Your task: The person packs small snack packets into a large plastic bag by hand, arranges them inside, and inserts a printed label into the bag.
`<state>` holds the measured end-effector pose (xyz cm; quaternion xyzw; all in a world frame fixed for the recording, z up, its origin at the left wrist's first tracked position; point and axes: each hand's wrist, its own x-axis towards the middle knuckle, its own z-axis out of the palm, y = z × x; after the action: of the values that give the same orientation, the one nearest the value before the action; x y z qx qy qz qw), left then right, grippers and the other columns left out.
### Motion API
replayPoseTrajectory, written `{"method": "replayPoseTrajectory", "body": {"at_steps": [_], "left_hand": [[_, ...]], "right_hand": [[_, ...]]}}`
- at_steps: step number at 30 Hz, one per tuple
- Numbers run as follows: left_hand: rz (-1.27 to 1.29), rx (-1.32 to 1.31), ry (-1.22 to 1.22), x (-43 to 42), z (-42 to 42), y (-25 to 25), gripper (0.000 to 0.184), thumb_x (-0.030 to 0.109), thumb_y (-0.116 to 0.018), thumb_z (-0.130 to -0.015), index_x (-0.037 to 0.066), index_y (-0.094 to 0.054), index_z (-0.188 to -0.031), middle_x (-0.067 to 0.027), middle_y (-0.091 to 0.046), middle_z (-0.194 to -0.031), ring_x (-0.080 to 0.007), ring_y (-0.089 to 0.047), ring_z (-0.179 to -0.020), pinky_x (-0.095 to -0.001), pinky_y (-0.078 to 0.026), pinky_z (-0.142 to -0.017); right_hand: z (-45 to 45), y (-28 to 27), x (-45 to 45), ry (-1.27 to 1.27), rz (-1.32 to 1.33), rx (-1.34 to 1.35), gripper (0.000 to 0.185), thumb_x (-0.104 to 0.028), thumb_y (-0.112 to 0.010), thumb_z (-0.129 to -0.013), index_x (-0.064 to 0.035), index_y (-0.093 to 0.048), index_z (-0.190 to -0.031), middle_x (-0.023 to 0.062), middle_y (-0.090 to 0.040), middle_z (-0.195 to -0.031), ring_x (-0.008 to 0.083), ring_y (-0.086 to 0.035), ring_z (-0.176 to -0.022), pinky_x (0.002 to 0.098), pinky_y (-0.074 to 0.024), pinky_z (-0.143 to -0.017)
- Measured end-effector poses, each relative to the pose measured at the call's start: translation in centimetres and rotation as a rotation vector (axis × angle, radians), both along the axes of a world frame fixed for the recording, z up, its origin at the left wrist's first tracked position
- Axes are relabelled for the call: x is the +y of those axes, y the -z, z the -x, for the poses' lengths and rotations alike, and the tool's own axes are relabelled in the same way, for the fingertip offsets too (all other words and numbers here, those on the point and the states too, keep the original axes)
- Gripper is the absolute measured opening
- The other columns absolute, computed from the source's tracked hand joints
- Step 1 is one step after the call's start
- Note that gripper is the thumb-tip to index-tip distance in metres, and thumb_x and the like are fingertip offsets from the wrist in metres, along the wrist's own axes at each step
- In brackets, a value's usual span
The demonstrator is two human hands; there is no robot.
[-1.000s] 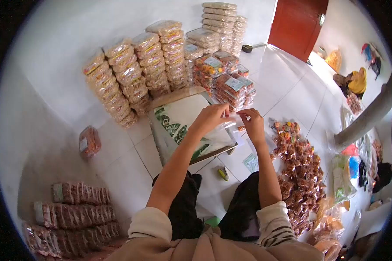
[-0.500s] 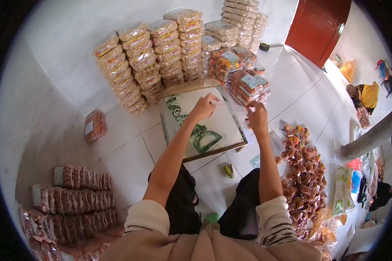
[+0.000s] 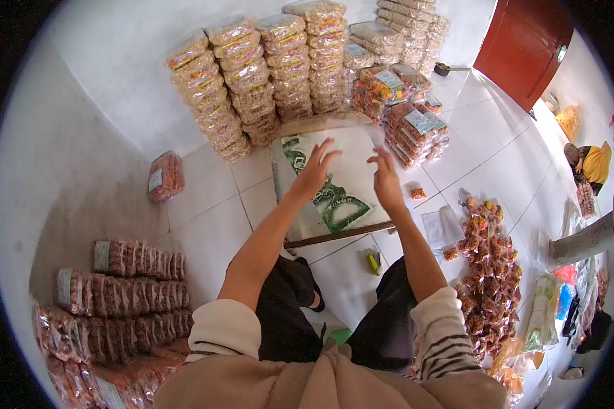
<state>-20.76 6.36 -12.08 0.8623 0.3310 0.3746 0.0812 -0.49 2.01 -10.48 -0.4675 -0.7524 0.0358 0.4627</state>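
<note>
Both hands are raised over a low table with a white and green printed cover. My left hand is over the middle of the cover, its fingers spread and nothing visible in it. To its right, my right hand hangs over the table's right part with fingers apart and slightly curled, also holding nothing visible. A gap separates the two hands. Clear film lies along the table's far edge. Beyond the right corner sit stacked packs of orange-brown snacks.
Tall stacks of packed snacks line the back wall. Small filled bags lie in a heap at right, beside clear bags. Dark red packs are piled at lower left. A yellow-green cutter lies on the floor. A person sits far right.
The view has swung, shifting the room's contents rightward and the table up. My hands, close together at first, have moved apart, and their fingers have spread.
</note>
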Motion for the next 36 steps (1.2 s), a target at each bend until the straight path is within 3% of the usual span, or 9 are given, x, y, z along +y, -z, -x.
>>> {"method": "replayPoseTrajectory", "body": {"at_steps": [8, 11, 15, 19, 22, 24, 31, 33, 36], "left_hand": [[0.537, 0.654, -0.087, -0.9, 2.1, 12.2, 0.045, 0.017, -0.044, -0.086, 0.022, -0.034, -0.129, -0.018, -0.028, -0.132, -0.0354, -0.026, -0.124, -0.0495, -0.02, -0.103], [0.588, 0.832, -0.149, -2.3, 1.0, 9.5, 0.053, 0.039, -0.053, -0.08, 0.025, -0.036, -0.128, -0.0161, -0.032, -0.13, -0.0353, -0.027, -0.122, -0.0587, -0.021, -0.098], [0.775, 1.202, -0.284, -1.8, -2.6, 6.6, 0.079, 0.062, -0.063, -0.063, 0.025, -0.037, -0.128, -0.0144, -0.028, -0.134, -0.0357, -0.017, -0.127, -0.0676, -0.017, -0.092], [0.518, 1.299, -0.22, -0.7, -8.4, 4.6, 0.073, 0.059, -0.063, -0.065, 0.02, -0.044, -0.124, -0.015, -0.03, -0.134, -0.0374, -0.019, -0.127, -0.0658, -0.018, -0.094], [0.347, 0.876, -0.005, 0.2, -14.0, 4.5, 0.065, 0.053, -0.062, -0.071, 0.012, -0.047, -0.119, -0.0206, -0.035, -0.129, -0.0381, -0.031, -0.121, -0.0582, -0.027, -0.095], [0.489, 0.511, 0.202, 0.4, -18.9, 5.0, 0.051, 0.042, -0.062, -0.076, 0.009, -0.051, -0.113, -0.0193, -0.049, -0.115, -0.0346, -0.045, -0.109, -0.0442, -0.038, -0.091], [0.286, 0.138, 0.768, -12.1, -36.2, 1.4, 0.035, 0.026, -0.06, -0.081, 0.007, -0.053, -0.109, -0.0171, -0.056, -0.102, -0.03, -0.054, -0.096, -0.0378, -0.043, -0.082], [0.577, 0.126, 0.896, -16.0, -40.6, 1.3, 0.027, 0.02, -0.058, -0.082, 0.005, -0.056, -0.105, -0.0128, -0.057, -0.098, -0.0241, -0.058, -0.09, -0.0329, -0.046, -0.077], [0.428, 0.092, 1.017, -21.5, -45.0, 3.0, 0.024, 0.017, -0.056, -0.084, 0.005, -0.056, -0.105, -0.0111, -0.056, -0.101, -0.0229, -0.057, -0.09, -0.0322, -0.046, -0.077]], "right_hand": [[0.6, 15.4, -0.5, -0.117, 0.382, -0.103, 0.038, 0.015, -0.036, -0.067, -0.0033, -0.047, -0.099, 0.0196, -0.043, -0.113, 0.0373, -0.039, -0.112, 0.0412, -0.0335, -0.095], [-0.6, 16.3, -1.5, -0.192, 0.388, -0.238, 0.039, 0.01, -0.043, -0.07, -0.0047, -0.046, -0.106, 0.0184, -0.04, -0.119, 0.0363, -0.033, -0.118, 0.0413, -0.0289, -0.099], [-2.8, 13.9, -2.2, -0.239, 0.431, -0.406, 0.039, -0.021, -0.055, -0.08, -0.0056, -0.046, -0.114, 0.0189, -0.04, -0.123, 0.0357, -0.035, -0.118, 0.0422, -0.0294, -0.099], [-6.6, 11.3, -3.1, -0.066, 0.686, -0.299, 0.048, -0.036, -0.059, -0.079, -0.0058, -0.049, -0.115, 0.0185, -0.042, -0.123, 0.0351, -0.043, -0.112, 0.0421, -0.0352, -0.095], [-11.8, 8.3, -4.9, 0.058, 0.832, -0.192, 0.047, -0.035, -0.058, -0.081, -0.0042, -0.049, -0.115, 0.0176, -0.055, -0.108, 0.0309, -0.052, -0.102, 0.0386, -0.0409, -0.087], [-15.4, 5.2, -7.7, 0.159, 0.896, -0.125, 0.045, -0.035, -0.057, -0.082, -0.0058, -0.048, -0.115, 0.0161, -0.057, -0.105, 0.0297, -0.055, -0.096, 0.0386, -0.0434, -0.083], [-26.3, -1.2, -26.2, 0.563, 0.697, 0.302, 0.037, -0.023, -0.055, -0.085, -0.0042, -0.048, -0.116, 0.0138, -0.061, -0.1, 0.0241, -0.057, -0.092, 0.0333, -0.0465, -0.077], [-30.1, 0.7, -32.5, 0.745, 0.628, 0.202, 0.038, -0.023, -0.054, -0.085, -0.0019, -0.049, -0.116, 0.012, -0.061, -0.101, 0.0223, -0.057, -0.091, 0.0338, -0.0465, -0.076], [-33.8, 3.3, -40.6, 0.95, 0.815, 0.523, 0.035, -0.027, -0.055, -0.085, -0.0012, -0.052, -0.109, 0.0068, -0.06, -0.089, 0.0154, -0.057, -0.079, 0.0308, -0.046, -0.066]]}}
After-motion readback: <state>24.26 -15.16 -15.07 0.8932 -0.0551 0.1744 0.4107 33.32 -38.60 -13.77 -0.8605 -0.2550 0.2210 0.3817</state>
